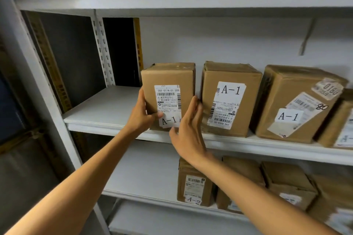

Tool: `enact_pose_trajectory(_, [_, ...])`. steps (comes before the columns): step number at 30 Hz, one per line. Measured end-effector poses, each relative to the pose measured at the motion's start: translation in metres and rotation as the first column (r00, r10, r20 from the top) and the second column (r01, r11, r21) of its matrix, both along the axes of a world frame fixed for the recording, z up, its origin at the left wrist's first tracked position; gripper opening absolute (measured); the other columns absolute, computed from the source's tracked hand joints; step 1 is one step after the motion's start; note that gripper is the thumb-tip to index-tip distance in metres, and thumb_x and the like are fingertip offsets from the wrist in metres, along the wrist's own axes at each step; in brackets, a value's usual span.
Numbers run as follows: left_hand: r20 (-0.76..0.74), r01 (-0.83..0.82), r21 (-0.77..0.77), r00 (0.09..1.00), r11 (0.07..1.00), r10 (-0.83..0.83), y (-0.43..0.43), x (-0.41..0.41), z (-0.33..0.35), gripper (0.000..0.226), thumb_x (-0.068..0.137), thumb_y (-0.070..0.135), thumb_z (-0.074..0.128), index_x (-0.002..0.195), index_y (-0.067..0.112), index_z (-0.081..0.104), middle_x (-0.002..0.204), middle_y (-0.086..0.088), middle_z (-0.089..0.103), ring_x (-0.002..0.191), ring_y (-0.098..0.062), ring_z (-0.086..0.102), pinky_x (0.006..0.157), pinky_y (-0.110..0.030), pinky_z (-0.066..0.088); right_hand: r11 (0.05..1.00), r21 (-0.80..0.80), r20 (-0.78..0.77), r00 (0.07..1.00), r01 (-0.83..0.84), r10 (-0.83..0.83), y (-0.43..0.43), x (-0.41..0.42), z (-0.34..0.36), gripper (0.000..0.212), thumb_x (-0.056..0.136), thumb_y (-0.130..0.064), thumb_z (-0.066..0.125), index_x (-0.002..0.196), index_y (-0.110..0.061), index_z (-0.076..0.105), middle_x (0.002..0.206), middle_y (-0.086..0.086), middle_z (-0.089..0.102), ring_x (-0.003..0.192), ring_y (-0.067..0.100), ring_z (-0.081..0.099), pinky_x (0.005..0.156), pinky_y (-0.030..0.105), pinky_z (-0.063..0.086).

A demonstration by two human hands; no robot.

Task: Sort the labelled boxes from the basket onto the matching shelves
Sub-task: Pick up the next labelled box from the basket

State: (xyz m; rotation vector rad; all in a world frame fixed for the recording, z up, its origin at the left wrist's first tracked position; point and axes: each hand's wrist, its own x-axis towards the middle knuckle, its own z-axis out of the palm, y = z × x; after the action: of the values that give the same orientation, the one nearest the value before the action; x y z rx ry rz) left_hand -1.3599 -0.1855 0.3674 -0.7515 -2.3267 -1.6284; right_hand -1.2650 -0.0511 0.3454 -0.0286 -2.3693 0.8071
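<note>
Left hand (141, 115) holds the A-1 box (169, 76) by its left edge, thumb on the label; right hand (188, 126) lies flat-fingered against its right side. Advise sliding it squarely back on the middle shelf (107, 108), clear of the neighbouring box (232, 101) just to its right. It is brown, taped card, standing upright with its label facing out.

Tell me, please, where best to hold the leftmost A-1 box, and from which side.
Take the leftmost A-1 box by its two upright side faces, coming from the front. It stands tall at the edge of the shelf; its left is free, and the narrow gap to the next A-1 box admits flat fingers.
</note>
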Motion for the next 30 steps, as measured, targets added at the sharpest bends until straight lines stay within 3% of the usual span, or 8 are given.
enact_pose_trajectory(4, [0.041,0.046,0.023,0.998,0.999,-0.047,0.0,-0.001,0.0,0.085,0.078,-0.003,0.073,0.143,0.021,0.024,0.114,0.017,0.058,0.095,0.011,0.059,0.075,-0.014,0.052,0.99,0.134,-0.091,0.996,0.038,-0.026,0.005,0.01,-0.01,0.092,0.08,-0.007,0.065,0.15,0.001,0.006,0.149,0.012,0.005,0.136,0.037,0.032,0.102,0.041,0.046])
enact_pose_trajectory(10, [0.044,0.015,0.009,0.999,1.0,-0.016,-0.01,0.016,0.011,0.111,0.072,-0.002,0.079,0.151,0.029,0.007,0.144,-0.003,0.04,0.122,-0.015,0.048,0.088,-0.022,0.051,0.978,0.21,-0.217,0.975,0.006,0.041,0.013,0.012,0.001,0.064,0.072,-0.011,0.066,0.131,-0.001,0.042,0.126,0.012,0.035,0.102,0.029,0.052,0.073,0.036,0.056])
enact_pose_trajectory(12, [0.059,-0.089,0.019,0.994,0.996,0.088,-0.014,0.032,0.014,0.109,0.071,0.004,0.081,0.151,0.027,0.011,0.148,-0.006,0.036,0.128,-0.021,0.044,0.097,-0.037,0.046,0.967,0.251,-0.233,0.967,-0.04,0.1,0.013,0.008,0.002,0.057,0.073,-0.013,0.065,0.125,-0.002,0.045,0.119,0.015,0.044,0.102,0.031,0.052,0.076,0.04,0.054])
enact_pose_trajectory(14, [0.015,-0.252,-0.01,0.968,0.968,0.252,-0.022,0.048,0.012,0.091,0.073,0.009,0.081,0.145,0.022,0.027,0.144,-0.005,0.042,0.127,-0.019,0.044,0.098,-0.037,0.044,0.953,0.288,-0.205,0.966,-0.097,0.16,0.008,0.004,0.001,0.052,0.075,-0.015,0.065,0.122,-0.001,0.048,0.118,0.018,0.05,0.105,0.033,0.051,0.084,0.042,0.051])
enact_pose_trajectory(16, [-0.116,-0.399,-0.125,0.915,0.908,0.386,-0.037,0.067,0.007,0.069,0.075,0.008,0.08,0.133,0.017,0.043,0.136,-0.004,0.049,0.122,-0.018,0.05,0.094,-0.032,0.047,0.935,0.311,-0.139,0.965,-0.172,0.224,-0.001,0.005,0.001,0.048,0.078,-0.02,0.066,0.12,-0.001,0.052,0.119,0.019,0.052,0.106,0.034,0.051,0.085,0.037,0.046])
enact_pose_trajectory(20, [-0.316,-0.558,-0.445,0.829,0.7,0.461,-0.068,0.115,0.0,0.046,0.076,0.008,0.076,0.119,0.014,0.059,0.12,-0.004,0.061,0.109,-0.019,0.059,0.091,-0.033,0.051,0.848,0.358,0.017,0.911,-0.391,0.412,-0.017,0.013,0.004,0.041,0.09,-0.033,0.057,0.122,-0.008,0.047,0.118,0.01,0.049,0.104,0.026,0.048,0.074,0.029,0.035])
enact_pose_trajectory(26, [-0.227,-0.584,-0.685,0.74,0.436,0.633,-0.076,0.199,-0.009,0.047,0.078,0.022,0.076,0.122,0.023,0.059,0.122,0.003,0.063,0.108,-0.016,0.061,0.084,-0.029,0.052,0.688,0.362,0.146,0.767,-0.629,0.625,-0.031,0.044,0.002,0.04,0.086,-0.038,0.061,0.115,-0.014,0.05,0.112,0.005,0.055,0.1,0.023,0.054,0.082,0.038,0.051])
enact_pose_trajectory(30, [-0.196,-0.608,-0.739,0.607,0.291,0.77,-0.07,0.267,-0.027,0.044,0.08,0.028,0.075,0.121,0.024,0.06,0.118,0.003,0.063,0.102,-0.016,0.061,0.074,-0.025,0.047,0.45,0.378,0.297,0.567,-0.809,0.769,-0.046,0.079,-0.007,0.041,0.084,-0.044,0.064,0.11,-0.015,0.051,0.106,0.002,0.054,0.097,0.022,0.056,0.081,0.039,0.051])
